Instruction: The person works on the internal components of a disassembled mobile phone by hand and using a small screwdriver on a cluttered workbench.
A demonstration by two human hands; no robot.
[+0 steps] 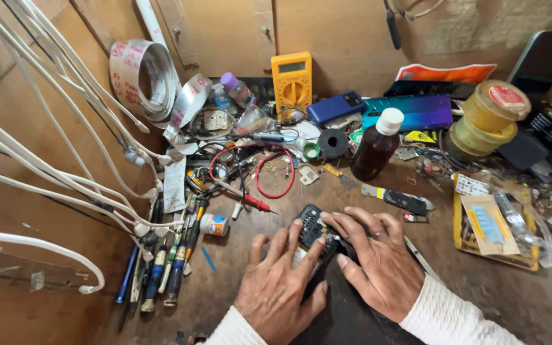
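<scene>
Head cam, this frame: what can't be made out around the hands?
- Small black keypad device: lower part hidden under the left hand and right hand; the grip can't be judged.
- Dark flat mat beneath: cut by the bottom edge.
- Brown bottle with white cap: label faces away.
- Yellow multimeter: display too small.

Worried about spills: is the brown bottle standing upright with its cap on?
Yes. The brown bottle stands upright on the bench, its white cap on top.

A small electronics repair workshop: a cluttered wooden bench (352, 191) with a yellow multimeter (292, 78) far against the wall, screwdrivers (167, 268) at the left, and phone parts (394, 198) to the right
</scene>
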